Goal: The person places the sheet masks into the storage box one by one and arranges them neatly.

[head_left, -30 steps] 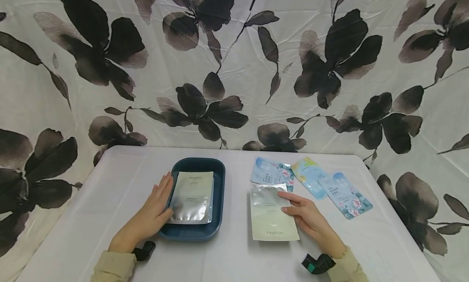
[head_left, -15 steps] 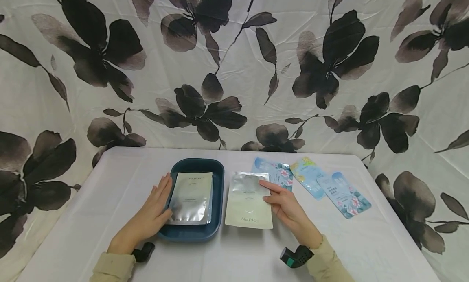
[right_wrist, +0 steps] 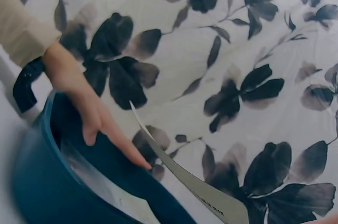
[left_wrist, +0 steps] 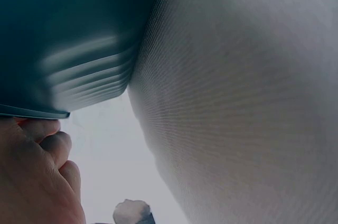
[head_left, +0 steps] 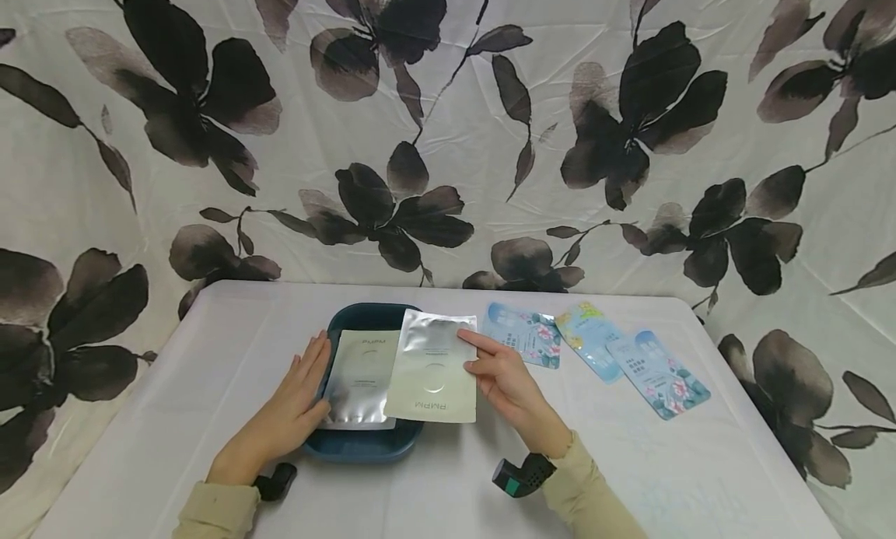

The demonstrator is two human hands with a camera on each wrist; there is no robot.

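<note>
My right hand [head_left: 509, 383] pinches a pale green and silver sheet mask packet [head_left: 427, 368] by its right edge. This packet hangs over the right side of a dark blue tray [head_left: 360, 448], partly covering another pale green packet [head_left: 358, 383] that lies inside. My left hand [head_left: 288, 405] rests along the tray's left rim with its fingers straight. Seen from the left wrist, the fingers of the left hand [left_wrist: 39, 174] touch the rim of the tray [left_wrist: 63, 34]. In the right wrist view the held packet [right_wrist: 211, 195] appears edge-on above the tray [right_wrist: 45, 171].
On the white table [head_left: 602, 461], three blue packets lie at the right: one with flowers [head_left: 525, 337], one with yellow at its top [head_left: 589, 343], and another flowered one [head_left: 661, 374]. The middle one overlaps its neighbour. A floral cloth [head_left: 448, 134] hangs behind.
My right hand has carried the pale green packet leftward from in front of the blue packets to over the tray's right side. The left hand has stayed at the tray.
</note>
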